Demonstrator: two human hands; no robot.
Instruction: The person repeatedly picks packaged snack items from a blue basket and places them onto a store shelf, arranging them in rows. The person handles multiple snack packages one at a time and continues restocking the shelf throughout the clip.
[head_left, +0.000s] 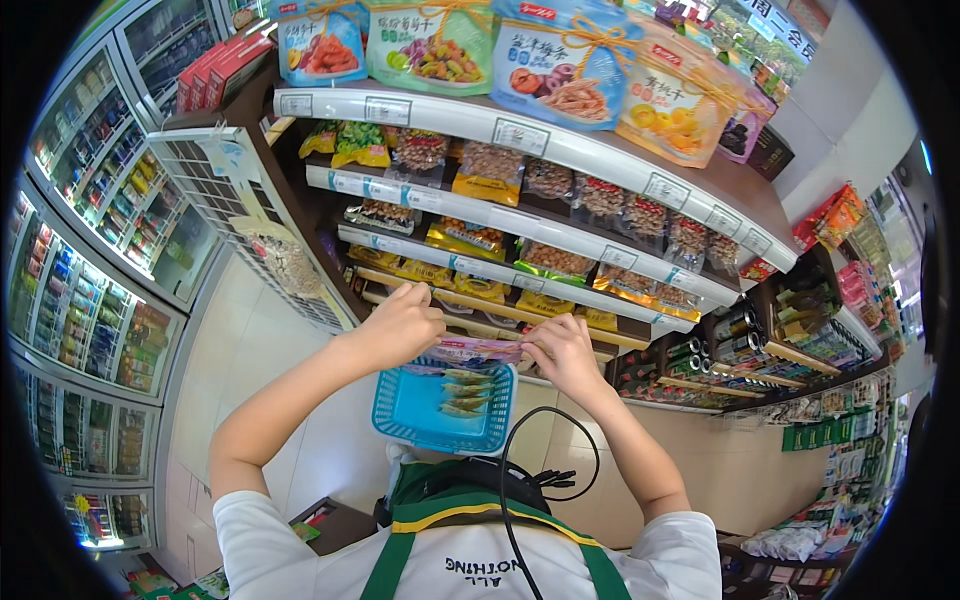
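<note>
My left hand (403, 324) and my right hand (561, 352) hold a purple snack pouch (480, 349) by its two ends, one at each side. Beneath the pouch is a blue plastic basket (442, 437), its far part covered by it. Inside the basket lie several slim greenish-yellow packets (466, 391) in a row. Directly before me rise shelves of bagged snacks, with yellow packets (480, 288) just beyond my hands. Large dried-fruit pouches (566, 64) stand upright along the top shelf.
Glass-door drink coolers (90, 315) line the left side. A white wire rack (247, 217) with a hanging bag stands at the shelf's left end. More stocked shelves (795, 322) are on the right. A black cable (510, 480) loops in front of my apron.
</note>
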